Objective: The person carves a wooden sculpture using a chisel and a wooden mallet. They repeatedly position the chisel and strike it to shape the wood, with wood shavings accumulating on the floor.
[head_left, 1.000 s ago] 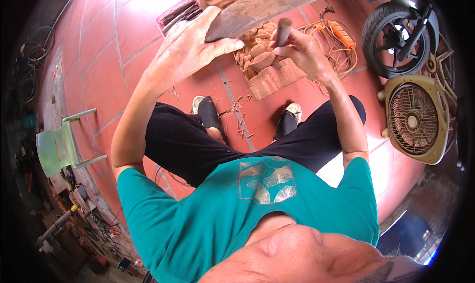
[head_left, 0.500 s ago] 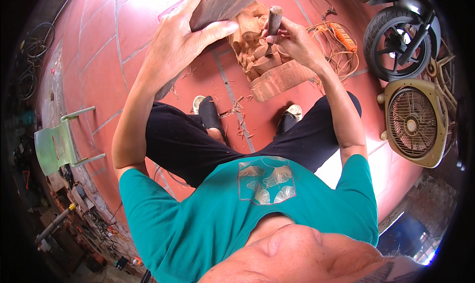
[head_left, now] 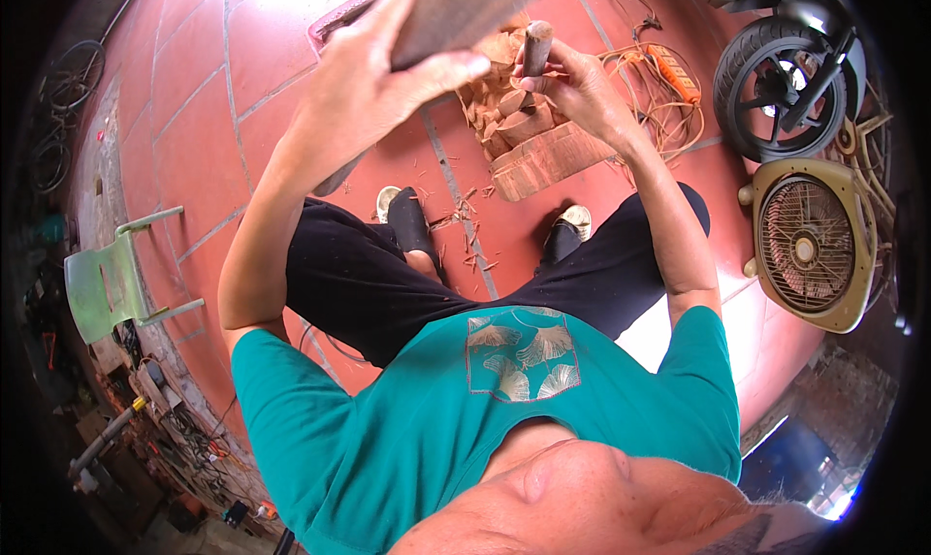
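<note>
My left hand (head_left: 359,90) is closed round a thick, dark wooden mallet (head_left: 465,12), with its thumb stretched along the wood. The mallet slants up to the right above the carving, its far end cut off by the picture's top edge. In the fingers of my right hand (head_left: 577,85) is a chisel (head_left: 537,46) with a round wooden handle, held upright. Its lower end meets a reddish-brown wood carving (head_left: 543,158) on the floor; the cutting edge itself cannot be made out. Mallet and chisel handle stand apart.
Wood shavings (head_left: 470,206) litter the tiled floor by my feet. Right of the carving lie an orange power strip (head_left: 672,73) and tangled cords. A motorbike wheel (head_left: 776,85) and a box fan (head_left: 813,245) stand at the right, a green chair (head_left: 102,288) at the left.
My left hand has shifted a little to the right with the mallet and looks larger, closer to the camera. The chisel and my right hand have barely moved; the carving stays put.
</note>
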A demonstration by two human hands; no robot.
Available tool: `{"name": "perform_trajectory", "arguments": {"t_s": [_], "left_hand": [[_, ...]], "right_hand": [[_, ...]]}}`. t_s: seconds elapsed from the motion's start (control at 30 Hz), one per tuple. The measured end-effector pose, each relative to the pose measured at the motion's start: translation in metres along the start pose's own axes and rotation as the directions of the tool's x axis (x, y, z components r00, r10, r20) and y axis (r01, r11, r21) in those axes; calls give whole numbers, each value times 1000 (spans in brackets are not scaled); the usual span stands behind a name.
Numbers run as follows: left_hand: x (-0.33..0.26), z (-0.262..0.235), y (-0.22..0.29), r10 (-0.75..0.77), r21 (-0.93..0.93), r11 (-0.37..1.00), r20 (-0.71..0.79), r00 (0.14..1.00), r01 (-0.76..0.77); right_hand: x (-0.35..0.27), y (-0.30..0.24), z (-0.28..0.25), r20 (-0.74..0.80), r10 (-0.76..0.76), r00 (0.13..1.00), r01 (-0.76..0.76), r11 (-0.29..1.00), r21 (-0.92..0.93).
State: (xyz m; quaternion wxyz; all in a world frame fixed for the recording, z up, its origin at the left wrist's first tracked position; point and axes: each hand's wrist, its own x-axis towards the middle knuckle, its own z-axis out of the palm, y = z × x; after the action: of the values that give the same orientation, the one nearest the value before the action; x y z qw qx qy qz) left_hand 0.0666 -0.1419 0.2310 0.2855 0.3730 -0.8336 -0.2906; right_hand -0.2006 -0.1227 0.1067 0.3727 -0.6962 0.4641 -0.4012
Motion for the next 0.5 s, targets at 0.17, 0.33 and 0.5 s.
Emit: {"name": "perform_trajectory", "arguments": {"t_s": [0.17, 0.33, 0.5], "left_hand": [[1, 5, -25, -58, 240, 971, 163, 985, 17], [3, -2, 0, -14, -109, 994, -96, 995, 4], [0, 13, -12, 58, 48, 997, -47, 997, -56]], "right_hand": [[-2, -14, 8, 11, -19, 1000, 20, 997, -72], [2, 2, 3, 3, -16, 1000, 16, 996, -85], [2, -2, 5, 10, 18, 1000, -17, 996, -90]]}}
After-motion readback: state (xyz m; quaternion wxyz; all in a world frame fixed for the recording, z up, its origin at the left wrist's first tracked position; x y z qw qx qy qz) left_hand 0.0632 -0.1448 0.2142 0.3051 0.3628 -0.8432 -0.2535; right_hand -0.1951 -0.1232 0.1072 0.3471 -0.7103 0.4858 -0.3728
